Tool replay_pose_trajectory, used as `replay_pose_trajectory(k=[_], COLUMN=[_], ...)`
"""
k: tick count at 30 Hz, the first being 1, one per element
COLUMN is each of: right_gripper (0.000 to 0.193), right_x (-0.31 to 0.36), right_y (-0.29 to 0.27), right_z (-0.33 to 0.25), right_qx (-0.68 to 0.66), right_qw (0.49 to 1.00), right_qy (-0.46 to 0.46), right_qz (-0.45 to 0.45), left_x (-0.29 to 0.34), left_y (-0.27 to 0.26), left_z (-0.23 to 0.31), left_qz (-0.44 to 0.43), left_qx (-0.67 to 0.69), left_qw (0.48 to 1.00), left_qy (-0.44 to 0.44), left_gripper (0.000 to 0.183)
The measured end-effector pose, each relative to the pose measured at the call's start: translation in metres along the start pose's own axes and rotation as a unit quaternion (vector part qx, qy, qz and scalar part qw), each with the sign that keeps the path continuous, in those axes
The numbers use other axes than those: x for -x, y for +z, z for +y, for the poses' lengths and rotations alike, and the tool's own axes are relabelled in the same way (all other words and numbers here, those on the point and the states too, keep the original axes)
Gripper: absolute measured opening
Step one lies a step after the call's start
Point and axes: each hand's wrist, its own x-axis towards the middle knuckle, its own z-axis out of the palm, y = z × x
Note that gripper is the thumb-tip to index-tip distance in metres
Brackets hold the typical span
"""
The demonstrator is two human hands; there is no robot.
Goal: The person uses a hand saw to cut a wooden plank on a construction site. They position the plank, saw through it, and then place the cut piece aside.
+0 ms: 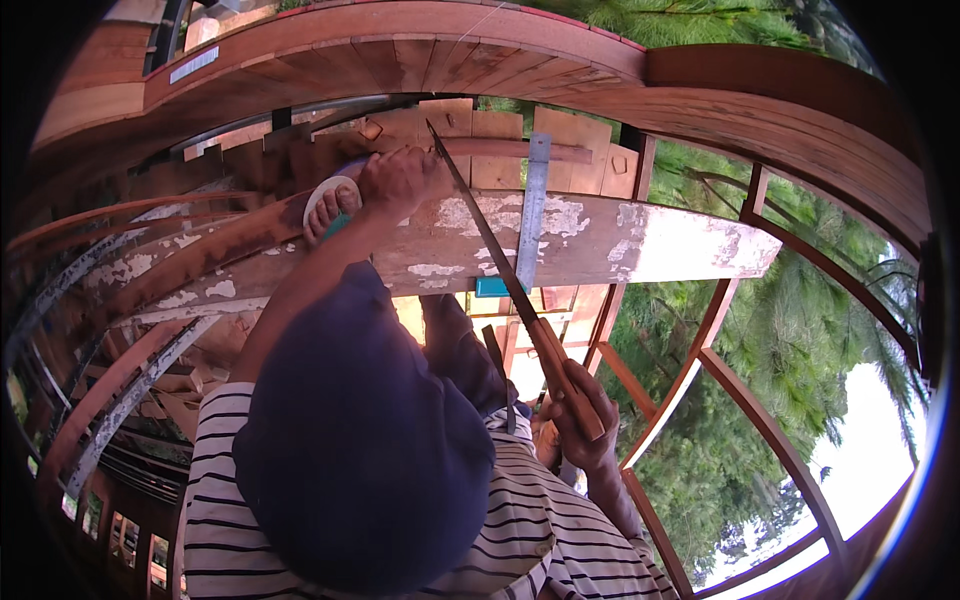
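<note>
In my right hand [582,418] is a handsaw [505,265], gripped by its brown wooden handle. Its dark, narrow blade slants up and left, across a worn plank [660,240] with peeling pale paint. The tip reaches beside my left hand [400,182], whose fingers are closed at a reddish wooden strip [520,150] along the plank's far side; the fingers partly hide the grip. My sandalled foot [330,208] presses down left of that hand. Right of the blade, a try square [534,205] with a metal ruler blade and teal handle lies across the plank.
My bent knee [365,440] in dark trousers fills the lower middle. Short boards [570,175] lie beyond the plank. A curved wooden beam [400,60] spans the top. Wooden framing [700,370] stands at right with trees outside. Wooden and metal bars [130,400] crowd the left.
</note>
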Motion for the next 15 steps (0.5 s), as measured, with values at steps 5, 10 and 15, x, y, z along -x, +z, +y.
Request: replay_pose_trajectory(k=[5, 10, 15], right_gripper=[0.051, 0.051, 0.051], right_x=[0.006, 0.018, 0.015], right_y=[0.01, 0.008, 0.004], right_z=[0.016, 0.02, 0.016], right_qx=[0.015, 0.002, -0.008], right_qw=[0.997, 0.997, 0.997], right_qy=[-0.081, -0.072, -0.074], right_qz=[0.005, -0.008, 0.006], left_x=[0.0, 0.0, 0.0], left_y=[0.002, 0.0, 0.01], left_z=[-0.001, 0.003, -0.002], left_qz=[0.01, 0.017, 0.017], left_qx=[-0.019, -0.009, -0.02], left_qw=[1.0, 1.0, 1.0], left_qy=[0.008, -0.006, -0.006], left_gripper=[0.041, 0.043, 0.042])
